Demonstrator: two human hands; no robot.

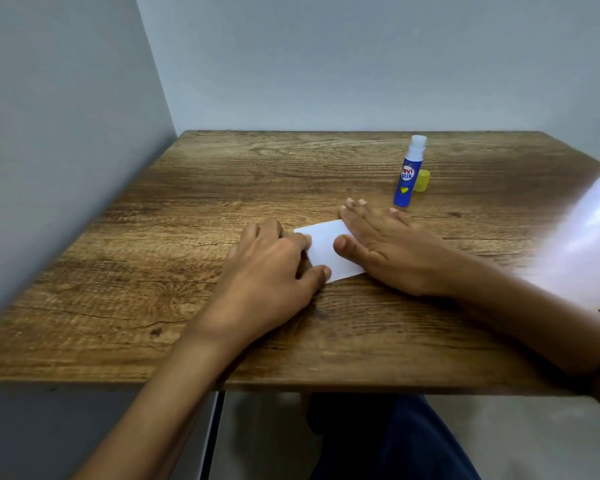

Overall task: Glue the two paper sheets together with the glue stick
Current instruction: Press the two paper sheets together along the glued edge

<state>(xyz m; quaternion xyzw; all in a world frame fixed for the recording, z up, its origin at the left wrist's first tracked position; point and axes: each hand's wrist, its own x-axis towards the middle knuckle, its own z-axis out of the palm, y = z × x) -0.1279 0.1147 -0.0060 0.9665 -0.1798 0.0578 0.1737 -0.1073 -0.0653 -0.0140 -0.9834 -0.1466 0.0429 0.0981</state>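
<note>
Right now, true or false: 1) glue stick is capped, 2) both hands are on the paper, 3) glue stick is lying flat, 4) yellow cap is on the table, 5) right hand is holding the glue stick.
1) False. The glue stick is uncapped, with its white tip exposed.
2) True. The left hand and the right hand both rest on the white paper.
3) False. It stands upright on the table.
4) True. The yellow cap sits just behind the glue stick.
5) False. The right hand lies flat on the paper, apart from the glue stick.
</note>
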